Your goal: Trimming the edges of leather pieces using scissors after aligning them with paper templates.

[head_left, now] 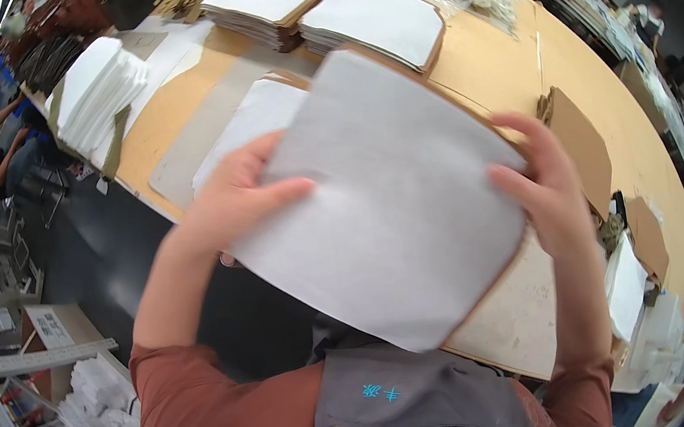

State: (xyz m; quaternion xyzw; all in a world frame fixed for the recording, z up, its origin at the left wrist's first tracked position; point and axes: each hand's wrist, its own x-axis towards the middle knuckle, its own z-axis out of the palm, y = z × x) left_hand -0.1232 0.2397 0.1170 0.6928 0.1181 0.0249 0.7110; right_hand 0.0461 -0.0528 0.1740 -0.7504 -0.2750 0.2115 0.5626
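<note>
A grey sheet (384, 199) is held up over the table (604, 89), clamped at its left edge by the left hand (239, 197) and at its right edge by the right hand (544, 189). The hands are set well apart, the sheet spanning between them. White stacks (322, 7) lie beyond its far edge, brown card (582, 145) just right.

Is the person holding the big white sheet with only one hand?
No, both hands hold the big white sheet: the left hand grips its left edge and the right hand its right edge.
</note>
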